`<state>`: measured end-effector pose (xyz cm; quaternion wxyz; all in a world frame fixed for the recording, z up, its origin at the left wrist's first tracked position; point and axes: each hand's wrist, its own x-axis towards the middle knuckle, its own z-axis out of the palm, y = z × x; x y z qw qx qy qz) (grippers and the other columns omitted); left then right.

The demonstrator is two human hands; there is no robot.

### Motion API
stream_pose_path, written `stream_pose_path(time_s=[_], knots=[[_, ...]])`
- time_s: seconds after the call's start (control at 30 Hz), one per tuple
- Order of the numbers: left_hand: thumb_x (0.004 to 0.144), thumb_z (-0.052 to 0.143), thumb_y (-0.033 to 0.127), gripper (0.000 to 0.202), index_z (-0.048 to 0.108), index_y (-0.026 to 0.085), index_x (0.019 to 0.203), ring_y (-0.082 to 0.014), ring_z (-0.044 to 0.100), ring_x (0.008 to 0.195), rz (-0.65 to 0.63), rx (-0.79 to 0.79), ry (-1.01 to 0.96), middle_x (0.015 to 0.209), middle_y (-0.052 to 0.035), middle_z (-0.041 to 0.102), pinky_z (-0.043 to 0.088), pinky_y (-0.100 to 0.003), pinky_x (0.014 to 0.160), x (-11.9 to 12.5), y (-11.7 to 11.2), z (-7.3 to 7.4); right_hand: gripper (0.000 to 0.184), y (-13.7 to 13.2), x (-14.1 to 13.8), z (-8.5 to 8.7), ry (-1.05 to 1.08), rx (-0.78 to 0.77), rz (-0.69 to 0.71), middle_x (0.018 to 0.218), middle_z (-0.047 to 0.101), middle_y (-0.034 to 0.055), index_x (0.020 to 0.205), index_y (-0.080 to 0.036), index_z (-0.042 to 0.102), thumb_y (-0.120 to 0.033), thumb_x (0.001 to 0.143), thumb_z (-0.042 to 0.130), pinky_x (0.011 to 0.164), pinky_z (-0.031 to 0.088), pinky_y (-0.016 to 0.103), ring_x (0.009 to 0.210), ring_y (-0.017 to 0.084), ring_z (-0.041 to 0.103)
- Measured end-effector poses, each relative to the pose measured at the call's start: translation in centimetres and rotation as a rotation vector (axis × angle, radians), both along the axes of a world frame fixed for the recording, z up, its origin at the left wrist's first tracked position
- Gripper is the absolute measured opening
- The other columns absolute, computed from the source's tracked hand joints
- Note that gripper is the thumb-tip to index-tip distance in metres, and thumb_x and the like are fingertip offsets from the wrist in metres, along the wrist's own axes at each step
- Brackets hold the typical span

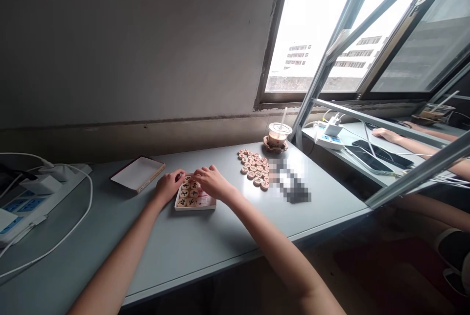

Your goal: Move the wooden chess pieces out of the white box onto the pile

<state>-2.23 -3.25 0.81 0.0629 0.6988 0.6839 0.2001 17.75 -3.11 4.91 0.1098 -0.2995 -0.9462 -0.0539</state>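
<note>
A small shallow box [204,203] lies on the grey table [183,246], partly filled with round wooden chess pieces [188,192]. My left hand [168,184] rests against the box's left edge, fingers curled on its rim. Over the box's far right part, my right hand [212,181] has its fingers bent down onto the pieces; whether it pinches one is hidden. To the right, a group of several loose wooden pieces [254,167] lies on the table.
The box lid [137,173] lies upside down to the left. A drink cup with a straw [279,134] stands at the back. Power strips and cables [25,202] sit far left. Another person's arm [404,142] rests on the neighbouring desk with phones [382,154].
</note>
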Motion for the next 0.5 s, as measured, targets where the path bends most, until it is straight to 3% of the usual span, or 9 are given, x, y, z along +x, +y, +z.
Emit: stream_pose_path(time_s=[0.1, 0.23, 0.37, 0.5], knots=[[0.088, 0.036, 0.043, 0.036, 0.065, 0.024, 0.098, -0.0214, 0.064, 0.08, 0.002, -0.006, 0.01, 0.087, -0.0057, 0.072, 0.037, -0.024, 0.06, 0.1, -0.1, 0.2, 0.025, 0.8, 0.0, -0.5, -0.012, 0.049, -0.023, 0.104, 0.061, 0.0079, 0.112, -0.02, 0.06, -0.016, 0.096, 0.041, 0.075, 0.032, 0.032, 0.09, 0.019, 0.052], [0.087, 0.036, 0.043, 0.036, 0.065, 0.024, 0.098, -0.0202, 0.062, 0.075, 0.01, -0.017, 0.005, 0.081, -0.0049, 0.07, 0.033, -0.024, 0.056, 0.2, -0.1, 0.3, 0.022, 1.4, 0.7, -0.8, 0.028, 0.032, -0.017, 0.101, 0.062, 0.0078, 0.096, -0.018, 0.065, -0.026, 0.096, 0.045, 0.075, 0.031, 0.031, 0.091, 0.019, 0.052], [0.087, 0.035, 0.044, 0.038, 0.064, 0.023, 0.097, -0.0204, 0.061, 0.073, 0.013, -0.019, -0.002, 0.082, -0.0055, 0.07, 0.031, -0.024, 0.055, 0.2, -0.1, 0.3, 0.016, 1.9, 1.8, -0.9, 0.147, -0.054, -0.055, 0.103, 0.063, 0.0056, 0.098, -0.02, 0.065, -0.031, 0.091, 0.056, 0.077, 0.031, 0.03, 0.093, 0.018, 0.053], [0.086, 0.034, 0.044, 0.038, 0.063, 0.023, 0.097, -0.0201, 0.06, 0.071, 0.016, -0.034, -0.006, 0.081, -0.0051, 0.069, 0.03, -0.025, 0.055, 0.3, -0.1, 0.4, 0.015, 2.7, 3.4, -0.6, 0.303, -0.149, -0.109, 0.1, 0.065, 0.0032, 0.098, -0.021, 0.064, -0.032, 0.091, 0.055, 0.079, 0.03, 0.029, 0.094, 0.016, 0.054]])
